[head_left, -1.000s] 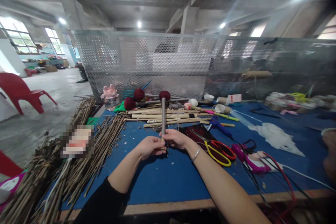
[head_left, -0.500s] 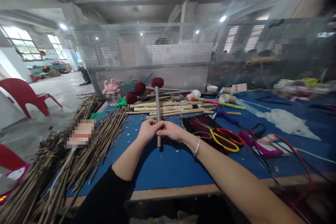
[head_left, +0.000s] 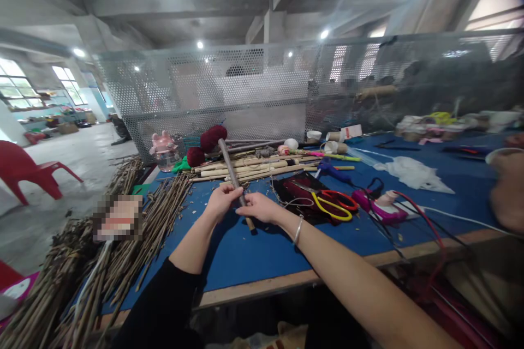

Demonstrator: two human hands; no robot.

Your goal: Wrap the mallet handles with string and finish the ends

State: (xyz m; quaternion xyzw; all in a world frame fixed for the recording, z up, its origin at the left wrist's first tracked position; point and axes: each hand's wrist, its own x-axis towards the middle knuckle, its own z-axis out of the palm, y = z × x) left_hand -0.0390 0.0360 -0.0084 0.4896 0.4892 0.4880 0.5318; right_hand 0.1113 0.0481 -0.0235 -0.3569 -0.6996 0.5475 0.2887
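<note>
A brown stick (head_left: 230, 163) with a dark red ball (head_left: 218, 133) at its far end slants up and to the left over the blue table (head_left: 229, 267). My left hand (head_left: 221, 203) is closed round the stick from the left, thumb across it. From the other side, my right hand (head_left: 260, 208) pinches the same stick slightly lower, where its fingertips are partly hidden. The stick's near end pokes out below both hands. Behind the held ball lie more dark red balls (head_left: 195, 156), partly overlapping it in view.
Bundles of thin twigs (head_left: 159, 223) cover the left side. Peeled sticks (head_left: 245, 170) lie behind my hands. To the right are yellow-and-red-handled scissors (head_left: 332, 210), a blue glue gun (head_left: 334, 172), a purple power strip (head_left: 382, 210) and cables. Another person's arm (head_left: 510, 193) shows at the right edge.
The stick has tipped from nearly upright in view to leaning left, its ball end swinging left. Both hands keep hold of it. My view has turned right, bringing another person's arm into sight.
</note>
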